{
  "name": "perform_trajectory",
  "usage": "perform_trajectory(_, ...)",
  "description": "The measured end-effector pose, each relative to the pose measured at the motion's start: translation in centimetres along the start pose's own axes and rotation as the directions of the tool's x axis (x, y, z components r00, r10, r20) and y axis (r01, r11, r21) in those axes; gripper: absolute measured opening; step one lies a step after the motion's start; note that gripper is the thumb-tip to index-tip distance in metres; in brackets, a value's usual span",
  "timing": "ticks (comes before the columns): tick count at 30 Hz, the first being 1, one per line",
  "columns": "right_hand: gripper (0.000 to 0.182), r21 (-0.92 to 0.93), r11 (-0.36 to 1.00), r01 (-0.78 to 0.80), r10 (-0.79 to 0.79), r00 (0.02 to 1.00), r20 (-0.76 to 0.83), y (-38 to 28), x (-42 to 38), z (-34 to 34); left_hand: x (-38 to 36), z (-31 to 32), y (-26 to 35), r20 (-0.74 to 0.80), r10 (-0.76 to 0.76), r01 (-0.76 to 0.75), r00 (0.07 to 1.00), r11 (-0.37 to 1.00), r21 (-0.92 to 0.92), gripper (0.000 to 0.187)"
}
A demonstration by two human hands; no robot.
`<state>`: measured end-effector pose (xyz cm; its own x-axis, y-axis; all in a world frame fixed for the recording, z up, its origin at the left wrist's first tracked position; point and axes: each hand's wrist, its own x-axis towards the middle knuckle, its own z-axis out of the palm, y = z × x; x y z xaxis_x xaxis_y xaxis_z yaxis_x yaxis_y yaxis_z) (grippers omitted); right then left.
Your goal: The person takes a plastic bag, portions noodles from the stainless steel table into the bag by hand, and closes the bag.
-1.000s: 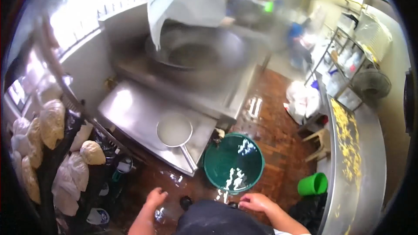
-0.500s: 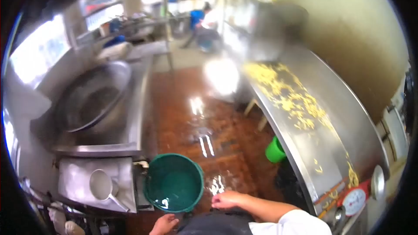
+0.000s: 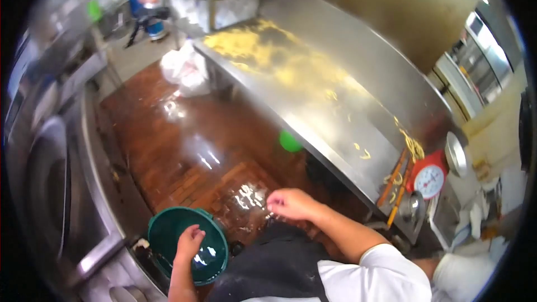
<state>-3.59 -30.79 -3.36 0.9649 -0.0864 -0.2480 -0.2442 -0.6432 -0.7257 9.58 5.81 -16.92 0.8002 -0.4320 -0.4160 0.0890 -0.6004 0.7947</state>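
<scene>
My left hand (image 3: 189,241) hovers over the rim of a dark green bucket (image 3: 168,234) that holds water, at the bottom left; its fingers are loosely curled and hold nothing. My right hand (image 3: 292,203) is raised in front of my dark apron, fingers slightly bent, empty, above the wet brick floor. A long steel table (image 3: 335,72) with yellow noodles (image 3: 263,50) scattered on it runs to my right.
A red kitchen scale (image 3: 429,179) and a metal bowl (image 3: 456,154) stand at the table's near end. A small green bucket (image 3: 290,141) sits under the table. White bags (image 3: 184,67) lie on the floor; a person in blue (image 3: 146,5) is far back. Steel cooker (image 3: 50,179) on the left.
The view has swung to the right, from the wok and cooker to the noodle table. My left hand has risen over the green bucket; my right hand stays in front of my apron.
</scene>
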Motion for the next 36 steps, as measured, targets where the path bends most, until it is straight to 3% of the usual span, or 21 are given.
perform_trajectory(2, 0.024, 0.122, 0.988, -0.096, 0.125, 0.959, -0.254, 1.7, -0.6, -3.6, 2.9, 0.6, 2.4, 0.081, -0.026, 0.021, 0.996, 0.998, 0.060, 0.046)
perform_trajectory(4, 0.023, 0.165, 0.981, -0.098, 0.166, 0.865, -0.473, 5.7, -1.4, -6.7, 5.1, 0.9, 4.6, 0.147, -0.027, -0.022, 0.989, 0.947, 0.319, 0.050)
perform_trajectory(6, 0.026, 0.336, 0.931, -0.143, 0.336, 0.700, -0.630, 10.6, -2.4, -9.9, 8.0, 1.9, 4.9, 0.212, -0.079, -0.004, 0.974, 0.930, 0.367, 0.052)
perform_trajectory(10, 0.026, 0.396, 0.891, -0.220, 0.450, 0.321, -0.833, 23.6, -4.4, -15.9, 14.2, 4.2, 2.1, 0.240, -0.213, 0.074, 0.947, 0.873, 0.482, 0.048)
perform_trajectory(12, 0.027, 0.355, 0.872, -0.337, 0.437, 0.211, -0.874, 27.3, -5.9, -19.6, 17.0, 4.9, 0.8, 0.117, -0.367, 0.295, 0.923, 0.868, 0.400, 0.037)
perform_trajectory(13, 0.027, 0.427, 0.861, -0.275, 0.480, 0.164, -0.862, 30.3, -6.5, -20.8, 18.0, 5.7, 2.7, 0.139, -0.372, 0.284, 0.918, 0.859, 0.426, 0.037)
perform_trajectory(15, 0.028, 0.503, 0.834, -0.225, 0.535, 0.109, -0.838, 34.0, -8.3, -23.6, 18.9, 7.0, 6.7, 0.255, -0.490, 0.422, 0.834, 0.863, 0.278, 0.026)
perform_trajectory(17, 0.029, 0.402, 0.796, -0.453, 0.481, 0.069, -0.874, 33.6, -10.5, -26.7, 20.5, 8.4, 10.0, 0.249, -0.502, 0.425, 0.828, 0.852, 0.305, 0.024)
perform_trajectory(22, 0.031, 0.467, 0.631, -0.619, 0.515, -0.116, -0.849, 33.9, -16.7, -26.6, 28.2, 10.7, 15.3, 0.295, -0.544, 0.451, 0.785, 0.829, 0.330, 0.020)
perform_trajectory(23, 0.031, 0.440, 0.595, -0.673, 0.487, -0.133, -0.863, 33.5, -17.8, -25.7, 34.5, 7.9, 4.3, 0.437, -0.259, 0.065, 0.861, 0.909, 0.411, 0.018)
perform_trajectory(24, 0.030, 0.411, 0.556, -0.723, 0.458, -0.146, -0.877, 32.9, -18.7, -24.8, 35.8, 8.5, 6.0, 0.458, -0.257, 0.050, 0.851, 0.907, 0.418, 0.018)
perform_trajectory(25, 0.030, 0.427, 0.524, -0.737, 0.474, -0.164, -0.865, 32.4, -19.6, -23.7, 37.2, 9.3, 9.4, 0.451, -0.458, 0.371, 0.766, 0.888, 0.270, 0.018)
perform_trajectory(26, 0.030, 0.439, 0.505, -0.743, 0.475, -0.186, -0.860, 31.9, -20.3, -22.9, 37.6, 11.0, 13.6, 0.474, -0.627, 0.659, 0.618, 0.742, 0.122, 0.018)
perform_trajectory(27, 0.029, 0.457, 0.474, -0.752, 0.469, -0.224, -0.855, 31.4, -21.0, -22.1, 37.1, 12.9, 16.6, 0.394, -0.516, 0.433, 0.760, 0.855, 0.285, 0.019)
perform_trajectory(28, 0.028, 0.478, 0.443, -0.758, 0.462, -0.264, -0.847, 31.0, -21.8, -21.1, 37.9, 13.5, 17.3, 0.406, -0.515, 0.420, 0.755, 0.855, 0.303, 0.019)
perform_trajectory(29, 0.032, 0.639, 0.483, -0.599, 0.536, -0.374, -0.757, 32.9, -23.5, -18.9, 38.9, 14.2, 17.9, 0.408, -0.488, 0.368, 0.772, 0.866, 0.339, 0.018)
perform_trajectory(30, 0.032, 0.651, 0.472, -0.594, 0.530, -0.400, -0.748, 31.8, -23.6, -18.9, 40.1, 14.8, 18.6, 0.414, -0.453, 0.310, 0.790, 0.876, 0.368, 0.018)
perform_trajectory(32, 0.042, 0.596, 0.284, -0.751, 0.507, -0.410, -0.758, 29.5, -23.3, -20.2, 42.1, 16.2, 19.8, 0.450, -0.471, 0.258, 0.759, 0.852, 0.455, 0.018)
perform_trajectory(33, 0.067, 0.678, 0.205, -0.706, 0.578, -0.472, -0.666, 29.9, -23.6, -19.4, 42.9, 16.7, 20.3, 0.464, -0.506, 0.226, 0.727, 0.815, 0.534, 0.018)
perform_trajectory(34, 0.067, 0.685, 0.201, -0.701, 0.567, -0.487, -0.665, 29.9, -23.4, -18.9, 43.6, 17.2, 20.9, 0.476, -0.496, 0.210, 0.726, 0.819, 0.534, 0.018)
perform_trajectory(36, 0.092, 0.711, -0.006, -0.703, 0.659, -0.537, -0.526, 29.9, -22.4, -18.3, 44.5, 18.0, 21.7, 0.447, -0.449, 0.155, 0.774, 0.819, 0.553, 0.019)
